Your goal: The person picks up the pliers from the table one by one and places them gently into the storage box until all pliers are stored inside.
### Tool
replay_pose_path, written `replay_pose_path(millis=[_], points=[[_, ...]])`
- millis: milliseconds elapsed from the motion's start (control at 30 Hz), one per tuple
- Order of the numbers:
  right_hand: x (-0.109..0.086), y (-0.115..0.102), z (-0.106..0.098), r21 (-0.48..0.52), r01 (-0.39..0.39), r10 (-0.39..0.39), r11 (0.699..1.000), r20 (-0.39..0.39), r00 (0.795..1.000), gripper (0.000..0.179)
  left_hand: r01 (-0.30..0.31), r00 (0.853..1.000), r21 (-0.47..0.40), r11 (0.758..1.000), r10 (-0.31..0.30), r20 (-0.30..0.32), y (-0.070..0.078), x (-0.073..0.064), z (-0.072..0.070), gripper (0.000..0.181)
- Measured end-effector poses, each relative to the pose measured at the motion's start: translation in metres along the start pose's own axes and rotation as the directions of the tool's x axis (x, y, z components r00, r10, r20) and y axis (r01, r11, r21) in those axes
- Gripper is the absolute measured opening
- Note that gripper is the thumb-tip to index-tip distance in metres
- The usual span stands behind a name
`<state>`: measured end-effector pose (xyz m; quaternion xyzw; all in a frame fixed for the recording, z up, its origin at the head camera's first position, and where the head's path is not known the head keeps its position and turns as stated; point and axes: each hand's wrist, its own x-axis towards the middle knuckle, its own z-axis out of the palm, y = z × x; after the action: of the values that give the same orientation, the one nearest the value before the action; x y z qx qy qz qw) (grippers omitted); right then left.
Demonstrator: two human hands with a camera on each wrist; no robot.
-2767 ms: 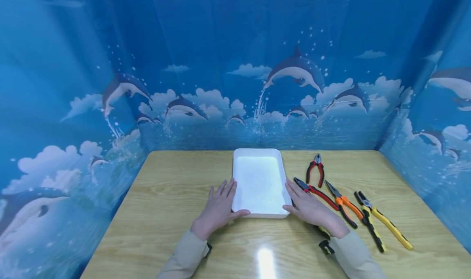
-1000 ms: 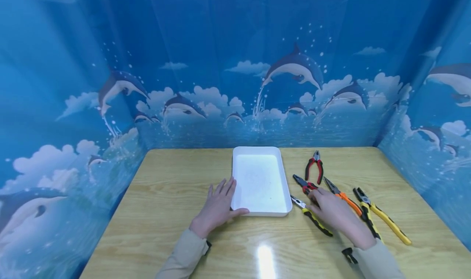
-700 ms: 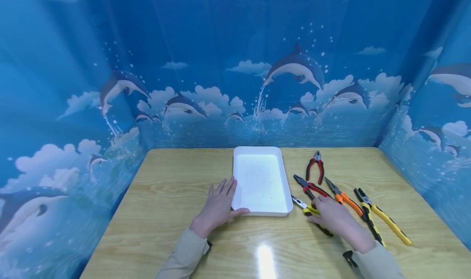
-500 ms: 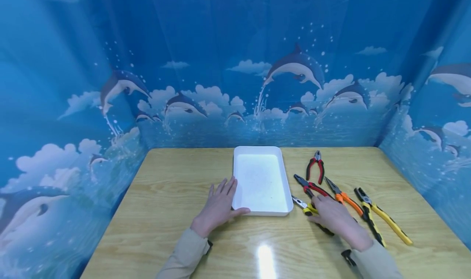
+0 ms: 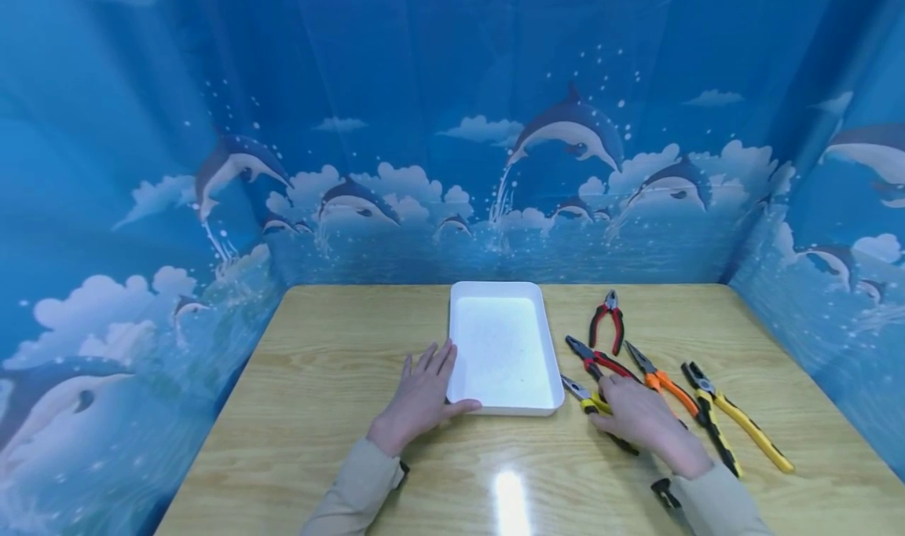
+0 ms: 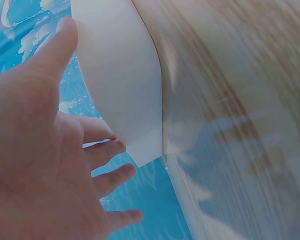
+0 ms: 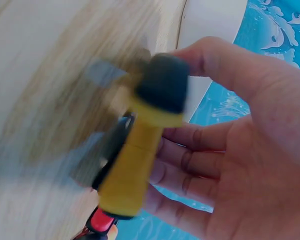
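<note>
A shallow white tray (image 5: 505, 411) lies on the wooden table. My left hand (image 5: 415, 407), fingers spread, rests against its left side and near corner; the left wrist view has the fingertips at the white wall (image 6: 121, 85). To the right of the tray, my right hand (image 5: 639, 415) grips the handles of yellow-and-black pliers (image 5: 588, 403), whose silver nose points at the tray. In the right wrist view, thumb and fingers close about the yellow handle (image 7: 126, 177), which is blurred. Part of the handles is hidden beneath the hand in the head view.
Red-and-black pliers (image 5: 584, 352) lie just beyond the right hand, and a smaller red-and-black pair (image 5: 611, 303) farther back. Orange-and-black long-nose pliers (image 5: 657, 382) and long yellow-and-black pliers (image 5: 753, 432) lie to the right. A dolphin-print curtain (image 5: 424, 127) surrounds the table.
My right hand has left the tray's right side, moved right to the yellow-and-black pliers and taken hold of their handles. The left hand stays at the tray.
</note>
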<state>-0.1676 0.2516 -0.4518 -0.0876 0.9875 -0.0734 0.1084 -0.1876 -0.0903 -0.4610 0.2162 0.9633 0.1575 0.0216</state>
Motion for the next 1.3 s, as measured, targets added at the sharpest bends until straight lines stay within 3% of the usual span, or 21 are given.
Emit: replay_pose_path(millis=[200,300,367,467,533,600,800,933,1133,1300], points=[[-0.001,0.0,-0.004,-0.039,0.006,-0.01,0.999,-0.11,0.994,0.038,-0.002,1.0,-0.002,1.0,0.002,-0.002,0.0,0.0,0.0,0.099],[-0.002,0.0,-0.005,-0.097,0.024,-0.046,0.995,-0.237,0.97,0.04,-0.004,1.0,-0.011,1.0,0.004,-0.006,0.0,0.0,-0.001,0.099],[-0.003,-0.001,-0.005,-0.135,0.037,-0.082,0.99,-0.339,0.937,0.04,-0.004,1.0,-0.019,1.0,0.004,-0.007,-0.001,-0.001,-0.001,0.099],[-0.002,-0.003,-0.005,-0.176,0.054,-0.136,0.983,-0.493,0.859,0.036,-0.003,1.0,-0.028,1.0,0.003,-0.007,-0.001,-0.001,-0.001,0.098],[-0.001,-0.005,-0.006,-0.192,0.063,-0.163,0.979,-0.564,0.81,0.033,-0.004,1.0,-0.036,0.999,0.004,-0.007,-0.001,-0.002,-0.001,0.098],[0.001,-0.007,-0.007,-0.197,0.066,-0.175,0.978,-0.61,0.773,0.033,-0.006,1.0,-0.036,0.999,0.005,-0.009,-0.001,-0.002,-0.001,0.098],[0.005,-0.013,-0.008,-0.218,0.061,-0.193,0.974,-0.659,0.727,0.038,-0.006,1.0,-0.03,1.0,0.006,-0.007,-0.002,0.0,0.001,0.098],[0.008,-0.02,-0.009,-0.217,0.067,-0.198,0.974,-0.669,0.716,0.034,0.004,1.0,-0.027,1.0,-0.004,0.005,-0.001,0.001,0.0,0.099],[0.015,-0.034,-0.01,-0.15,0.056,-0.139,0.987,-0.632,0.763,0.032,0.008,1.0,-0.023,1.0,-0.007,0.009,-0.001,0.001,0.0,0.099],[0.022,-0.049,-0.011,-0.123,0.063,-0.125,0.99,-0.606,0.785,0.037,0.008,1.0,-0.019,1.0,-0.007,0.011,0.0,0.0,-0.002,0.099]])
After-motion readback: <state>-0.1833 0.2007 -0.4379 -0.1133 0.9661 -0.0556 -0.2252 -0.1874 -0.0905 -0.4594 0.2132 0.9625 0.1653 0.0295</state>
